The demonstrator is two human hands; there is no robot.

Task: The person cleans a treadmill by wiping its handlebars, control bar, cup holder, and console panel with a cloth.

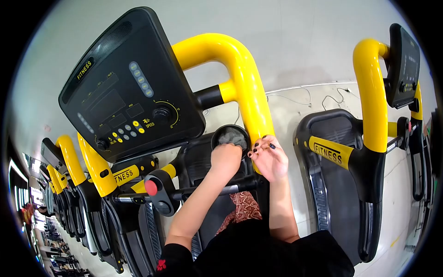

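My left hand (226,161) is at the near rim of a round black cup holder (215,144), its fingers curled and closed over a grey cloth (232,136) that lies bunched inside. Its fingertips are hidden behind the knuckles. To the right, beside the thick yellow handrail (251,101), my right hand (270,158) is turned palm up with its fingers loosely bent and apart, holding nothing that shows. The dark-painted nails face up.
A black treadmill console (134,87) stands at the upper left. Below it, a crossbar carries a red button (151,187). Another treadmill (332,154) stands at the right, and more line the left. Cables (295,96) lie on the floor by the wall.
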